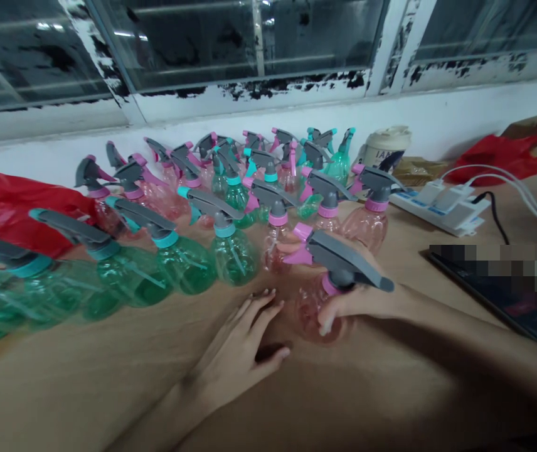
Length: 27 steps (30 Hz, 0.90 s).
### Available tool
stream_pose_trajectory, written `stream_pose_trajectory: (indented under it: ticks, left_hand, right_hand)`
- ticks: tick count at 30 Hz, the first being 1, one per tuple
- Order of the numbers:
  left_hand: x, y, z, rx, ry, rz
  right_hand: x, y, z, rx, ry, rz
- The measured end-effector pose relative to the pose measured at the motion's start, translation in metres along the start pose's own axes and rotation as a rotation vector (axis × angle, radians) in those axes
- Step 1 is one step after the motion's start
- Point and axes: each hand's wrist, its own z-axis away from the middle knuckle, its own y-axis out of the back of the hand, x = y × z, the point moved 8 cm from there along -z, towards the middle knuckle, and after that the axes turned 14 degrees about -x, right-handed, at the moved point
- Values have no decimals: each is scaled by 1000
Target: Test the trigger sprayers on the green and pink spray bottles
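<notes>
My right hand (357, 301) is wrapped round a pink spray bottle (313, 311) with a grey and pink trigger head, standing on the table (122, 389). Just left of it, my left hand (240, 342) hovers over or rests on the tabletop, fingers spread and holding nothing. Beyond my hands stand a green spray bottle (236, 254) with a turquoise collar and another pink spray bottle (275, 242). Part of the held bottle is hidden behind my fingers.
Many more green and pink spray bottles crowd toward the wall. A red plastic bag (28, 210) lies at left. On the right are a white power strip (442, 207) with cables, a dark-screened device (480, 289), a lidded tub (384, 147) and another red bag (504, 160).
</notes>
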Motion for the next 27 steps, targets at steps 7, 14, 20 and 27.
stream_pose_trajectory:
  ticks: [7, 14, 20, 27]
  left_hand:
    - [1, 2, 0, 14, -14, 18]
    - [-2, 1, 0, 42, -12, 45]
    - [-1, 6, -2, 62, -13, 30]
    - [9, 10, -5, 113, -37, -73]
  right_hand:
    - [0, 7, 15, 20, 35, 30]
    - [4, 10, 40, 179, -124, 135]
    - [0, 27, 69, 267, -185, 175]
    - [14, 91, 129, 357, -268, 255]
